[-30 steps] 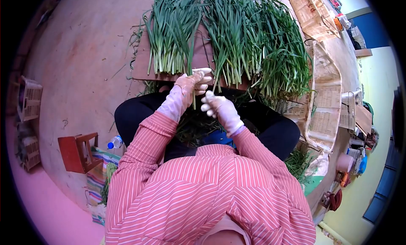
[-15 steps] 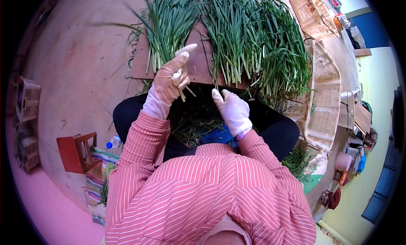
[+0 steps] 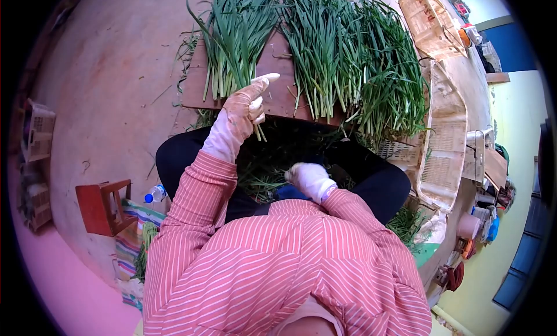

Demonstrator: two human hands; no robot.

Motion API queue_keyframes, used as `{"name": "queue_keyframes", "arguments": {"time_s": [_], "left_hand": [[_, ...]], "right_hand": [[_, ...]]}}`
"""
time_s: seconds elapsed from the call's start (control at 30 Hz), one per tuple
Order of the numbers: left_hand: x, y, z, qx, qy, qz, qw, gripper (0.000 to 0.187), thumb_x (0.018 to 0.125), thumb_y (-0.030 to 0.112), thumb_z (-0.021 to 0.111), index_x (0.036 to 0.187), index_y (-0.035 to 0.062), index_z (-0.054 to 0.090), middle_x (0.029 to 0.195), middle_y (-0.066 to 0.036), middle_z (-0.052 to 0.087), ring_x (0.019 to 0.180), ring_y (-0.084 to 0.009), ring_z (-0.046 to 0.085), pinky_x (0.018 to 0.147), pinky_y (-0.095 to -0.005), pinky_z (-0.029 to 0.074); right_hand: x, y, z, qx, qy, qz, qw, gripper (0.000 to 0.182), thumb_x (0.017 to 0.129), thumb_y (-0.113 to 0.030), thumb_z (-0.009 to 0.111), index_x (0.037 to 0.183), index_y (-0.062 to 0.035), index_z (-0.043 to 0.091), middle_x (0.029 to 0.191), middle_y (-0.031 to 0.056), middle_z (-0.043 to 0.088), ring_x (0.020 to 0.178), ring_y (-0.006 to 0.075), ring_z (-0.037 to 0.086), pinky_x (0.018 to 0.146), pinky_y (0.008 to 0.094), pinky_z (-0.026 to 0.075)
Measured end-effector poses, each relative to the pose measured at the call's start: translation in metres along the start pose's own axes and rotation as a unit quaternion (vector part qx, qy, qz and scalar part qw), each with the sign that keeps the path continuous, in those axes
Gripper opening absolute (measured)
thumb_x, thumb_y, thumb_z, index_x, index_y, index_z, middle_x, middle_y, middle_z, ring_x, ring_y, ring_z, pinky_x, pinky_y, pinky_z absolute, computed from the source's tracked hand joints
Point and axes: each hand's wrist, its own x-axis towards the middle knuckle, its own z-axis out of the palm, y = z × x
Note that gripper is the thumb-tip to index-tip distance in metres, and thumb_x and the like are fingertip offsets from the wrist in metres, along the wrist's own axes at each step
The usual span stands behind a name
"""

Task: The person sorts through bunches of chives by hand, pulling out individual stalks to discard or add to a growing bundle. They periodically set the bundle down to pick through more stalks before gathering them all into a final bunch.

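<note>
Head view: the right hand (image 3: 308, 180) has dropped beside loose leaves (image 3: 262, 180), its grip impossible to tell, leaving the left hand (image 3: 239, 108) alone clasping green stalks (image 3: 260, 132).

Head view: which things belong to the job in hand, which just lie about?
Job in hand:
gloved left hand, gripping stalks
gloved right hand
leafy green piles
brown board under them

Apparently just lying about:
plastic bottle
red stool
striped mat
</note>
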Motion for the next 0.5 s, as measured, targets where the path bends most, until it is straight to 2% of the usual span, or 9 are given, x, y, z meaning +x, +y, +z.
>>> {"name": "queue_keyframes", "arguments": {"time_s": [0.07,0.13,0.2,0.23,0.33,0.4,0.43,0.5], "left_hand": [[0.001,-0.006,-0.001,0.013,0.023,0.001,1.0,0.034,0.098,0.029,0.049,0.123,0.008,0.059,0.051,0.01,0.026,0.041,-0.0044,0.02,0.043,-0.0222,0.02],[0.004,-0.012,-0.004,0.023,0.009,-0.006,1.0,0.032,0.098,0.028,0.049,0.122,0.0083,0.06,0.051,0.009,0.026,0.042,-0.0046,0.021,0.043,-0.0228,0.021],[0.007,-0.014,-0.002,0.024,0.021,-0.02,0.999,0.03,0.098,0.025,0.048,0.12,0.0081,0.06,0.051,0.009,0.027,0.041,-0.0047,0.022,0.043,-0.0231,0.022],[0.008,-0.017,-0.001,0.047,0.034,-0.027,0.998,0.032,0.098,0.027,0.047,0.122,0.0087,0.06,0.053,0.01,0.026,0.044,-0.0045,0.021,0.044,-0.0224,0.021],[0.015,-0.023,-0.002,0.073,0.063,-0.042,0.994,0.031,0.098,0.028,0.048,0.12,0.0099,0.061,0.056,0.01,0.029,0.044,-0.0043,0.022,0.044,-0.0227,0.022],[0.022,-0.027,-0.004,0.091,0.12,-0.092,0.984,0.028,0.096,0.027,0.052,0.117,0.0109,0.063,0.054,0.009,0.032,0.042,-0.0047,0.025,0.042,-0.0237,0.023],[0.026,-0.031,-0.006,0.09,0.144,-0.109,0.979,0.024,0.092,0.027,0.059,0.109,0.0111,0.066,0.052,0.008,0.035,0.04,-0.0051,0.028,0.04,-0.0241,0.023],[0.024,-0.032,-0.002,0.099,0.155,-0.138,0.973,0.023,0.091,0.028,0.061,0.106,0.0112,0.066,0.051,0.008,0.035,0.04,-0.0053,0.029,0.039,-0.0239,0.023]], "right_hand": [[-0.001,-0.019,-0.037,0.076,0.123,0.02,0.989,0.044,0.09,-0.046,0.051,0.08,-0.0068,0.066,0.075,0.0169,0.065,0.076,0.0382,0.063,0.07,0.0465,0.049],[0.007,-0.035,-0.068,0.083,0.217,0.05,0.971,0.053,0.092,-0.052,0.045,0.075,-0.0059,0.065,0.073,0.0184,0.064,0.073,0.0391,0.063,0.068,0.0473,0.048],[0.021,-0.048,-0.088,0.02,0.272,0.107,0.956,0.059,0.092,-0.056,0.042,0.071,-0.0052,0.063,0.073,0.0202,0.064,0.072,0.0396,0.062,0.067,0.0472,0.048],[0.031,-0.049,-0.091,-0.009,0.288,0.105,0.952,0.054,0.093,-0.052,0.044,0.074,-0.0058,0.065,0.071,0.0186,0.064,0.071,0.0372,0.064,0.064,0.0475,0.048],[0.057,-0.04,-0.092,0.012,0.305,0.098,0.947,0.055,0.093,-0.052,0.043,0.075,-0.0059,0.065,0.071,0.0188,0.065,0.071,0.0379,0.064,0.065,0.0474,0.048],[0.057,-0.039,-0.091,0.026,0.304,0.093,0.948,0.054,0.093,-0.052,0.043,0.074,-0.0061,0.065,0.072,0.0187,0.064,0.072,0.038,0.064,0.067,0.0473,0.048],[0.047,-0.045,-0.091,0.039,0.274,0.074,0.958,0.053,0.093,-0.051,0.044,0.074,-0.0064,0.065,0.072,0.0185,0.064,0.072,0.038,0.063,0.067,0.0473,0.048],[0.026,-0.054,-0.083,0.061,0.237,0.021,0.969,0.051,0.093,-0.049,0.044,0.071,-0.0073,0.063,0.071,0.0179,0.063,0.071,0.0382,0.062,0.067,0.047,0.048]]}}
